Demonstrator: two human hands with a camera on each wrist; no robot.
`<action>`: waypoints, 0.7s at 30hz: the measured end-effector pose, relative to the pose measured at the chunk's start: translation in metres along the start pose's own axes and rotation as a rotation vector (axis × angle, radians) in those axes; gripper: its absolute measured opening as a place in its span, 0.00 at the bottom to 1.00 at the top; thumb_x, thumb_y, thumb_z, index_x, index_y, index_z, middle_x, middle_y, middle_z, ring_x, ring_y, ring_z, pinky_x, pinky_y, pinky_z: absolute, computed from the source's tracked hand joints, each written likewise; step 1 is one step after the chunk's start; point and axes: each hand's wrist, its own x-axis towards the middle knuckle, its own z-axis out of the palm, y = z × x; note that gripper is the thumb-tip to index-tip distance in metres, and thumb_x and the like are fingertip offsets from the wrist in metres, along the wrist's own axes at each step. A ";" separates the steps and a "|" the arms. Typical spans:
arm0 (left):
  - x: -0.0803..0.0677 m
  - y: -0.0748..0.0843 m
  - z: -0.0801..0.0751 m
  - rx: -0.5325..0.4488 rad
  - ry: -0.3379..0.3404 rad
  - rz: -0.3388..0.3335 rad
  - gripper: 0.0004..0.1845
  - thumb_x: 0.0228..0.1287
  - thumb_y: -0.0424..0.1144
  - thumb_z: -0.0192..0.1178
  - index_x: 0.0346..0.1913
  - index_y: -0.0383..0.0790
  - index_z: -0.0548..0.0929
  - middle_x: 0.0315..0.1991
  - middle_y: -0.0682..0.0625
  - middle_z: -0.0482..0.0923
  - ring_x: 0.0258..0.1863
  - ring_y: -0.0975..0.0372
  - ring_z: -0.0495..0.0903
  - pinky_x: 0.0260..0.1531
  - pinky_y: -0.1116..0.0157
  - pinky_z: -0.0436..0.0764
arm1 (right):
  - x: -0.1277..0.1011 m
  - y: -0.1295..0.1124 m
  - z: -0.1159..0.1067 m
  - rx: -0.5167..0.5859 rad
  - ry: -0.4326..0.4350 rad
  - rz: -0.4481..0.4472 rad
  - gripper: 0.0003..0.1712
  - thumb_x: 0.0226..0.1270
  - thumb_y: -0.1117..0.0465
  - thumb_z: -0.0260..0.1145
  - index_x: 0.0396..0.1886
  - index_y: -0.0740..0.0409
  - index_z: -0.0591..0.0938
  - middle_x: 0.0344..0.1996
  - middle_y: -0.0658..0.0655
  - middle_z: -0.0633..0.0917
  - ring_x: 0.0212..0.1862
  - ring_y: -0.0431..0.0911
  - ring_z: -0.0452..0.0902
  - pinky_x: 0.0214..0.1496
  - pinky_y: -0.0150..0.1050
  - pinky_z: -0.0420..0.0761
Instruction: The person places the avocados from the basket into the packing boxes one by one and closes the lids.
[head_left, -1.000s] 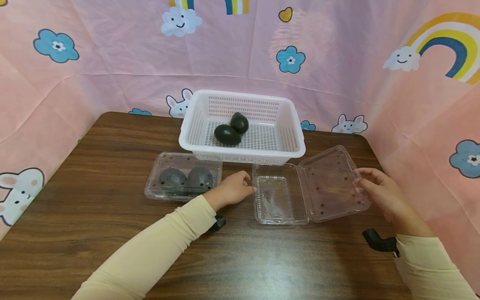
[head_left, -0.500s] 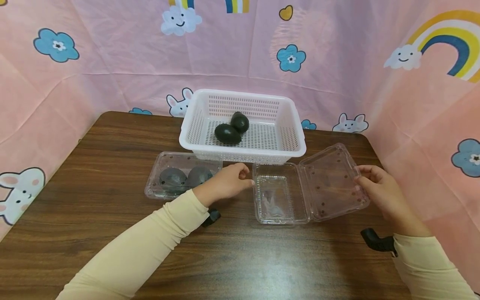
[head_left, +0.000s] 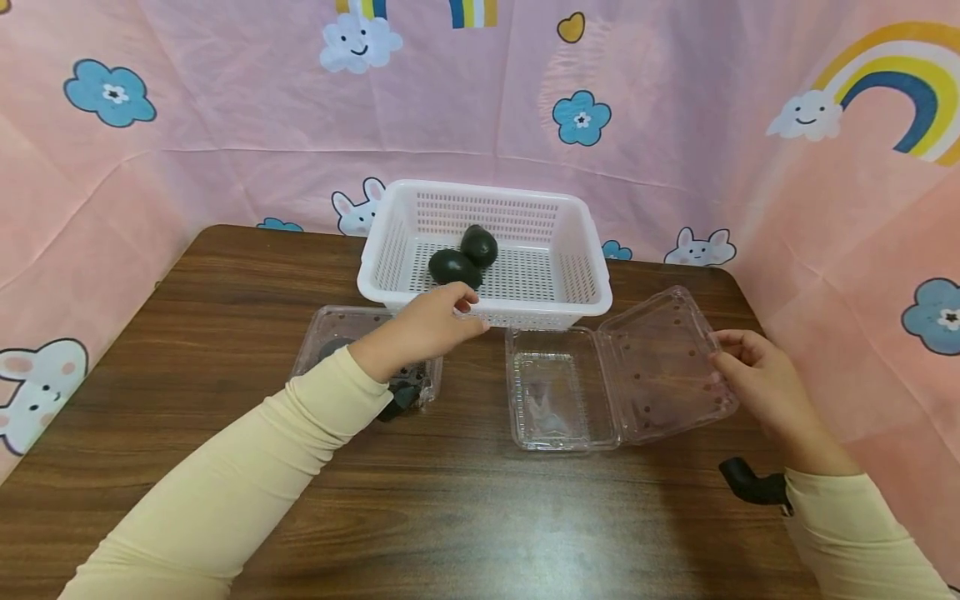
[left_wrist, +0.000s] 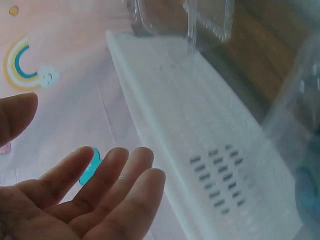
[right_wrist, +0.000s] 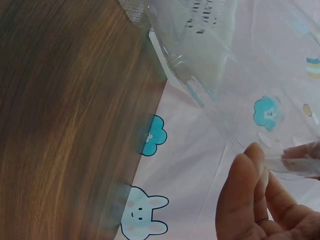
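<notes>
left hand — moved up to basket rim | right hand — still holds lid

Basket: set at the back middle of the table, just before the backdrop.
Avocados: two, laid touching in the basket's left half.
Closed clamshell: placed before the basket's left corner, partly hidden under the left hand.
Open clamshell: placed right of the closed one, before the basket's right half; its lid is tilted up to the right and held at its outer edge by the right hand.
</notes>
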 end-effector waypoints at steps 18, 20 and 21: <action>0.015 0.001 -0.051 0.071 0.081 -0.032 0.25 0.70 0.43 0.54 0.64 0.32 0.69 0.61 0.37 0.69 0.59 0.47 0.71 0.57 0.51 0.71 | 0.001 -0.003 -0.001 -0.067 0.009 -0.028 0.21 0.73 0.63 0.52 0.59 0.74 0.69 0.27 0.38 0.79 0.26 0.32 0.78 0.22 0.33 0.78; 0.016 0.001 -0.057 0.062 0.085 -0.039 0.25 0.70 0.43 0.54 0.65 0.33 0.68 0.62 0.37 0.69 0.59 0.46 0.71 0.57 0.51 0.71 | 0.001 -0.003 -0.001 -0.090 0.009 -0.024 0.22 0.73 0.63 0.53 0.59 0.73 0.70 0.28 0.39 0.79 0.26 0.31 0.78 0.23 0.32 0.78; 0.018 0.001 -0.060 0.058 0.087 -0.043 0.26 0.71 0.43 0.54 0.66 0.33 0.67 0.63 0.37 0.68 0.59 0.46 0.70 0.57 0.50 0.71 | 0.001 -0.003 -0.001 -0.103 0.010 -0.024 0.22 0.73 0.62 0.53 0.60 0.73 0.70 0.28 0.39 0.79 0.27 0.31 0.78 0.23 0.32 0.78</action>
